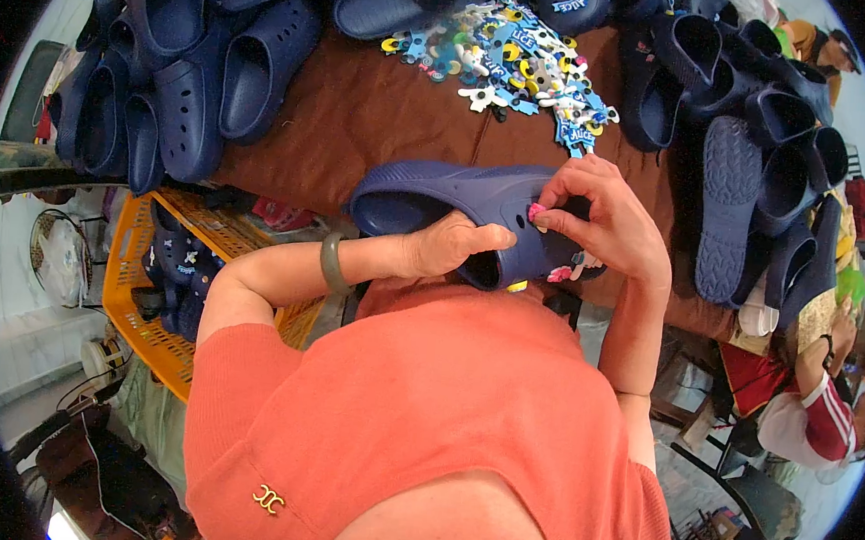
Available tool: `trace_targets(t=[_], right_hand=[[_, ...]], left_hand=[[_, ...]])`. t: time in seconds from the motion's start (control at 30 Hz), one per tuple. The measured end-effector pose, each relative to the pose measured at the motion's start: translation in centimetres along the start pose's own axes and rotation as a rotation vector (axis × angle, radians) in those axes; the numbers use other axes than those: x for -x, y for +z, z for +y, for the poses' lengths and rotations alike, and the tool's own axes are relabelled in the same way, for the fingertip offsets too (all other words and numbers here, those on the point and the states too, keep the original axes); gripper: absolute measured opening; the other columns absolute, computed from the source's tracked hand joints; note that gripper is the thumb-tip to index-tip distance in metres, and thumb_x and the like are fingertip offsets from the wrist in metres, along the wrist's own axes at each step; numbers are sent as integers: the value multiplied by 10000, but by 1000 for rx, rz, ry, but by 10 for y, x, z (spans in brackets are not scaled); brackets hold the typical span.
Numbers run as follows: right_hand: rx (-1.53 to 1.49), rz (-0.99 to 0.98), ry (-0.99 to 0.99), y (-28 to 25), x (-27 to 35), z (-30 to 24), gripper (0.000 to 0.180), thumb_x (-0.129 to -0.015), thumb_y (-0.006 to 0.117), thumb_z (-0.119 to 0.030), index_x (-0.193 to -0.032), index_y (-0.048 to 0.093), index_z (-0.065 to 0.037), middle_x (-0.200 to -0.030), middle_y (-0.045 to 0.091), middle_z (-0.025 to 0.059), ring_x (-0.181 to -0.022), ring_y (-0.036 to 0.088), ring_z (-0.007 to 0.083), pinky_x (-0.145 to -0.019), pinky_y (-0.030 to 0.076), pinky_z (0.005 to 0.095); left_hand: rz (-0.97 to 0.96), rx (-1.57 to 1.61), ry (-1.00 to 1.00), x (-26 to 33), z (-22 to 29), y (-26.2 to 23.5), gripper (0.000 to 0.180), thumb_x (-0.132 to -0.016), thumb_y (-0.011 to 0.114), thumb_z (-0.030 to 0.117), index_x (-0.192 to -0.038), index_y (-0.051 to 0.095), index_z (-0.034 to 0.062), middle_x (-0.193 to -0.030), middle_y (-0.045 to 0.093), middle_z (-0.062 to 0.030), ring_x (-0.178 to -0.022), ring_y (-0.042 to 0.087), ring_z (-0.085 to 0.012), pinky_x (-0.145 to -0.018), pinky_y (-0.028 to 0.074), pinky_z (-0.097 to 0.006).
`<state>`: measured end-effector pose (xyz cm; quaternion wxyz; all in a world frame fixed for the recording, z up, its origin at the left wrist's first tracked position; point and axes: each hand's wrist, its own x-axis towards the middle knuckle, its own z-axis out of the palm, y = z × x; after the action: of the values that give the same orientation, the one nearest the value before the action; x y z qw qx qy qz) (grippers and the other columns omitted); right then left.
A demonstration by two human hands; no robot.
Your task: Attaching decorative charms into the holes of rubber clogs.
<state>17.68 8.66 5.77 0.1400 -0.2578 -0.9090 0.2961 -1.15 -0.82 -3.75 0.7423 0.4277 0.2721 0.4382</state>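
A dark blue foam clog point(449, 183) lies sideways in front of me at the table's near edge. My left hand point(444, 244) grips it, with the thumb stretched across the upper. Above the toe, my right hand point(605, 210) pinches a small pink shoe charm point(536, 211) between thumb and fingertips, right at the holes; whether its stem is in a hole I cannot tell. Under the right wrist, a pink and white charm point(561, 274) shows at the toe. A yellow charm point(518, 286) shows below the left hand, by a second shoe opening partly hidden behind it.
Beyond the clog, a loose heap of shoe charms point(527, 66) lies on the brown cloth point(321, 142). Piled blue clogs point(188, 102) stand left and more clogs point(728, 200) right. An orange crate point(151, 351) holds decorated clogs. Another person point(823, 418) sits at the right.
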Motion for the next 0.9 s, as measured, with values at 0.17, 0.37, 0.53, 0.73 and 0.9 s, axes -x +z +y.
trace_targets(t=[0.17, 0.37, 0.53, 0.73, 0.9], right_hand=[[-217, -50, -67, -4, 1, 11, 144, -755, 742, -182, -768, 626, -96, -761, 587, 44, -798, 538, 237, -776, 383, 351], [27, -44, 36, -11, 7, 9, 150, -760, 733, -158, -785, 613, -74, -795, 587, 52, -843, 521, 242, -765, 381, 352], [63, -55, 57, -12, 10, 13, 150, -777, 721, -149, -815, 601, -67, -881, 576, 69, -869, 513, 246, -767, 387, 336], [-219, 68, 18, 6, 7, 19, 172, -782, 716, -102, -836, 567, -36, -1009, 560, 109, -969, 527, 266, -849, 415, 351], [-208, 113, -4, 9, 8, 32, 217, -782, 729, -108, -893, 558, -34, -1026, 567, 100, -964, 541, 224, -822, 431, 335]], left_hand=[[-15, -38, -5, 1, 5, 0, 462, -899, 519, 198, -1321, 449, 25, -1277, 536, -81, -1163, 514, -171, -1023, 389, -355], [1, 21, -40, -2, -3, -4, 455, -901, 528, 212, -1310, 463, 23, -1239, 562, -77, -1121, 543, -174, -992, 421, -352], [5, -26, -101, 0, 11, -1, 459, -894, 543, 217, -1308, 466, 33, -1184, 579, -65, -1070, 562, -165, -956, 445, -338], [26, -41, 14, -10, 9, 1, 473, -865, 585, 183, -1296, 472, 25, -1155, 593, -64, -1050, 573, -163, -940, 454, -328], [3, 112, -17, -12, 15, 0, 515, -821, 635, 126, -1300, 474, 24, -1189, 591, -70, -1080, 576, -180, -955, 452, -339]])
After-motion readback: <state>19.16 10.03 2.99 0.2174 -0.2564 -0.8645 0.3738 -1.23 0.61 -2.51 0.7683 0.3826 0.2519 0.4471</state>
